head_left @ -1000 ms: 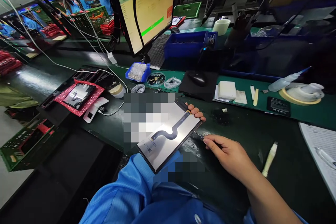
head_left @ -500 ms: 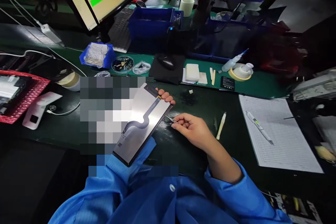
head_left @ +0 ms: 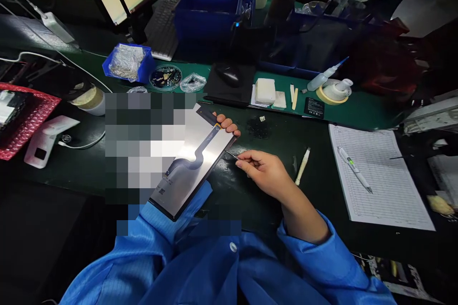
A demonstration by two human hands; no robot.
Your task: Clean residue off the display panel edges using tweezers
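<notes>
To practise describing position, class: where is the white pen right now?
In the head view, the white pen lies on the lined paper at the right, with the pale stick to its left and the right hand farther left.

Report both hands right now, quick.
Left hand: holding the flat screen panel, fingers curled over its far edge.
Right hand: closed, pinching a thin metal tool, tip at the panel's edge.
</notes>
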